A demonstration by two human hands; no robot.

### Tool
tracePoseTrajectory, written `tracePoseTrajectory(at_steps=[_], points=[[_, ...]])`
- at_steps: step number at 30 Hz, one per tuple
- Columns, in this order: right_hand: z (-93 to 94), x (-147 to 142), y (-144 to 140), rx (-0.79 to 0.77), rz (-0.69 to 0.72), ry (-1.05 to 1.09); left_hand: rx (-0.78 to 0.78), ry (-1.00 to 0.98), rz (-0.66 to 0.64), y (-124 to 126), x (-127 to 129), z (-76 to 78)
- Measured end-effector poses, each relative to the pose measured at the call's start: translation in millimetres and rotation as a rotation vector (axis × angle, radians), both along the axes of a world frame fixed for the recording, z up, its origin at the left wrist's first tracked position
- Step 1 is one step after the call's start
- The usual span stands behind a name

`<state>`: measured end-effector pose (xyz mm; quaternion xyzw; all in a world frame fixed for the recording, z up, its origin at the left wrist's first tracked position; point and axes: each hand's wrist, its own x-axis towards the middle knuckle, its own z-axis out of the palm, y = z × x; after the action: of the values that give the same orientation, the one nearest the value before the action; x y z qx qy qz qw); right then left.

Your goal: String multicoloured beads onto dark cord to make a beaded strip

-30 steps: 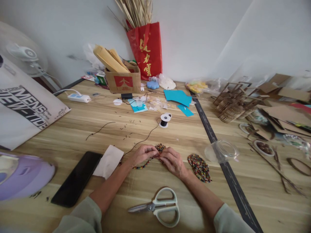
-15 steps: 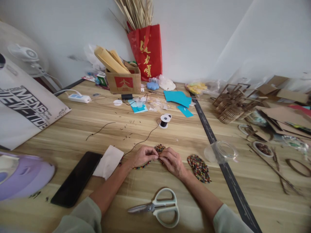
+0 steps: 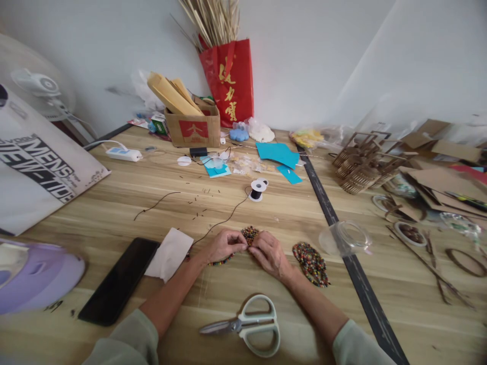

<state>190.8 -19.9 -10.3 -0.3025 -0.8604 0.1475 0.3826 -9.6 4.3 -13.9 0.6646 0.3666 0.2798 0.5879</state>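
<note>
My left hand (image 3: 225, 245) and my right hand (image 3: 268, 251) meet fingertip to fingertip over the table, both closed in a pinch on a string of small multicoloured beads (image 3: 249, 233). Part of the string bunches up between and behind the hands; another stretch of beads (image 3: 221, 262) runs out under my left hand. A black cord (image 3: 228, 218) leads from near my left wrist up to a white spool of black cord (image 3: 257, 189). Right of my right hand lies a coiled heap of bead strings (image 3: 311, 264). The fingers hide the exact spot being pinched.
Scissors (image 3: 243, 324) with pale handles lie between my forearms. A phone (image 3: 119, 280) and white paper (image 3: 169, 254) lie left. Clear tubing (image 3: 353, 235), small woven baskets (image 3: 355, 167) and cardboard are at right. A cardboard box (image 3: 193, 126) and red bag (image 3: 230, 81) stand behind.
My fingers have shifted only slightly at the bead string; both hands keep their pinch. The other things lie where they were.
</note>
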Motion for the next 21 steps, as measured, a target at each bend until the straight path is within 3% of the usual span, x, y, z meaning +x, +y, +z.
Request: tracePoseTrajectory(at_steps=[21], points=[[1.7, -1.6, -0.8, -0.066, 0.041, 0.030, 0.008, -0.048, 0.027, -0.1, 1.3, -2.7]])
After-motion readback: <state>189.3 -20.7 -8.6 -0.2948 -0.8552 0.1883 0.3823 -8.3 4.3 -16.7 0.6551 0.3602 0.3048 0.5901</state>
